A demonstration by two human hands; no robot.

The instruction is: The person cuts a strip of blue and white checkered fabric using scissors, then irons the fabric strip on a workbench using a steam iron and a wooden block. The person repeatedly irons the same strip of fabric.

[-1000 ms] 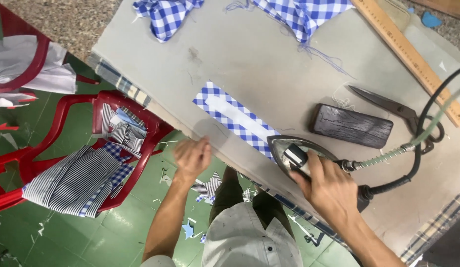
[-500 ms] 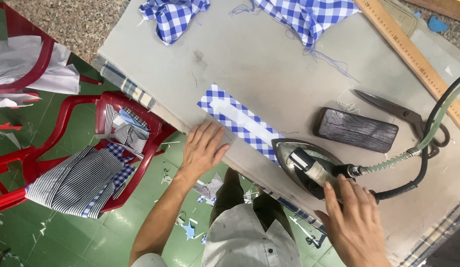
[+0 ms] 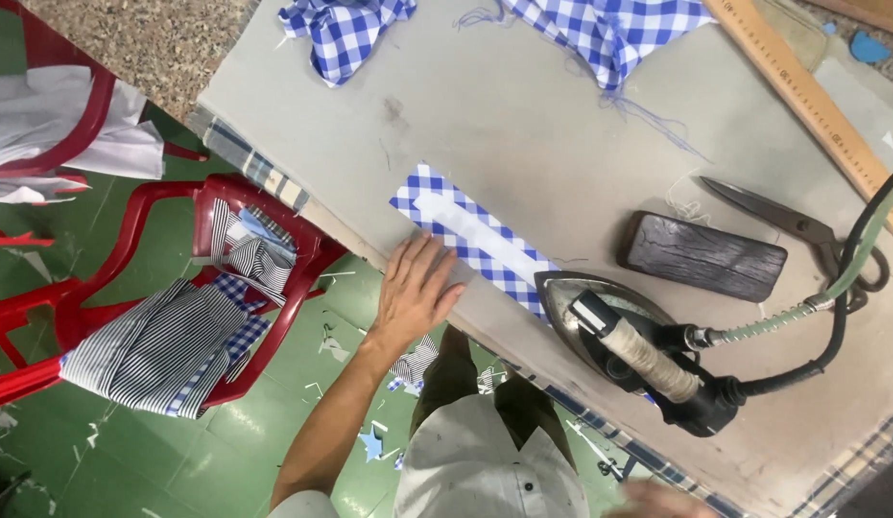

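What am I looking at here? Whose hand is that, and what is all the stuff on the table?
A camera on a person's head looks straight down. The left hand lies flat at the edge of the grey table, beside a blue checked fabric strip. The right hand is down by the picture's bottom edge, holding nothing that shows. An iron rests on the strip's end. Nearby lie a dark block, scissors and a wooden ruler. A red chair holds striped cloth.

head view, steeply downward, near table [image 3: 523,115]
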